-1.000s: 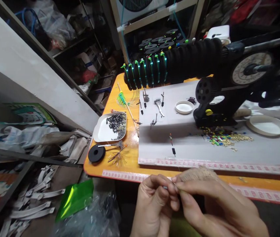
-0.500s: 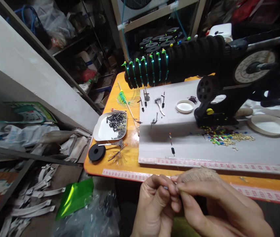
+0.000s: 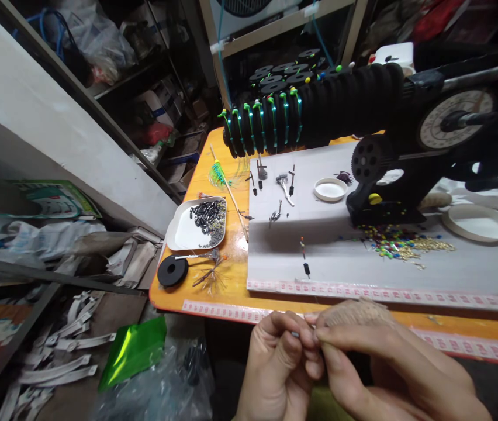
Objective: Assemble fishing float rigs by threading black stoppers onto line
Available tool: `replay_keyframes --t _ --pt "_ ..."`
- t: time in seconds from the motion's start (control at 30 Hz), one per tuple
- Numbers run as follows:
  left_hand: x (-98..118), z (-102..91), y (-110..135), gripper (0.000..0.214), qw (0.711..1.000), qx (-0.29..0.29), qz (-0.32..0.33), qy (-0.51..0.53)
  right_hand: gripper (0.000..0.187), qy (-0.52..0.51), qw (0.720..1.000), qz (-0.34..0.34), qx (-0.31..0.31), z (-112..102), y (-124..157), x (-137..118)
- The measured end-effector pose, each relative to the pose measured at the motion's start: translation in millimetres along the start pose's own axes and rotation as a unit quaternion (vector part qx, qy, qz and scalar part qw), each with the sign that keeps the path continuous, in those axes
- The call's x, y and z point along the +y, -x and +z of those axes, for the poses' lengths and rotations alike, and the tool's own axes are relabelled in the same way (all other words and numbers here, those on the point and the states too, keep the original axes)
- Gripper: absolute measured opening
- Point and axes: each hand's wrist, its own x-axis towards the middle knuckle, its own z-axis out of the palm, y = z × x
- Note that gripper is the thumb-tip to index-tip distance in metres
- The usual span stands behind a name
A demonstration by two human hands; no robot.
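Observation:
At the table's front edge, my left hand (image 3: 277, 356) pinches a tiny grey piece (image 3: 295, 334), of which only one end shows. My right hand (image 3: 376, 356) is closed in a pinch right beside it, fingertips touching the left ones; whatever lies between them is hidden. Just beyond the hands, a black cylinder weight (image 3: 306, 269) with a thin orange-tipped stem stands out against the white board (image 3: 275, 251). Farther back is a black ribbed roller (image 3: 341, 99), wound with several teal lines with green ends.
A white tray (image 3: 181, 231) of small black and grey parts sits left, by a black spool (image 3: 172, 271). Loose coloured beads and gold pieces (image 3: 407, 242) lie under the geared machine (image 3: 380, 169). A measuring tape (image 3: 341, 292) runs along the board's front edge.
The camera view has shifted very slightly. Both hands keep the same pinch in the same place.

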Motion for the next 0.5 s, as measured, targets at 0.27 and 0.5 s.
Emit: replay_keyframes --t 0.27,0.5 --pt "-6.7 -14.4 -4.6 0.014 0.989 -0.036 0.094 -0.108 0.025 0.029 0.998 -0.012 -0.047 -3.1 -7.9 -2.3" --pt "26.2 -34.0 -12.6 0.020 0.729 -0.167 0.448 -0.490 0.013 -0.117 0.971 0.143 -0.150 -17.0 -26.6 -6.6"
